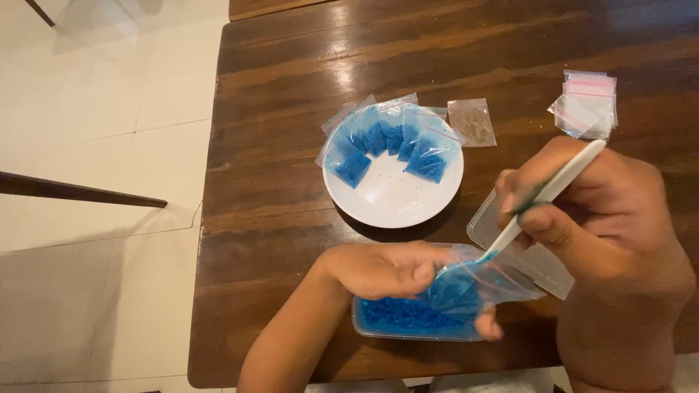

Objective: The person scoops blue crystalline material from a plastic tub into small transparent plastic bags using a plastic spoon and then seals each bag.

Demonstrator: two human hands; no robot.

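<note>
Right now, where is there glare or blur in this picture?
Head view: bright glare streaks the dark wooden table above the white plate; the right hand with its white spoon looks slightly soft; the bags of blue grains stay sharp.

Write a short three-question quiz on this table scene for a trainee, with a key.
1. True or false: the white plate holds small bags filled with blue granules.
2. Which hand holds the white spoon? A) left hand B) right hand C) neither
3. Fill in: the left hand holds a small clear bag open above a clear ____ of blue granules.

Key
1. True: several filled bags lie on the plate's far side.
2. B: the right hand holds the spoon, its tip at the bag's mouth.
3. Tub. Its lid lies beside it, and a stack of empty bags sits at the far right.
</note>
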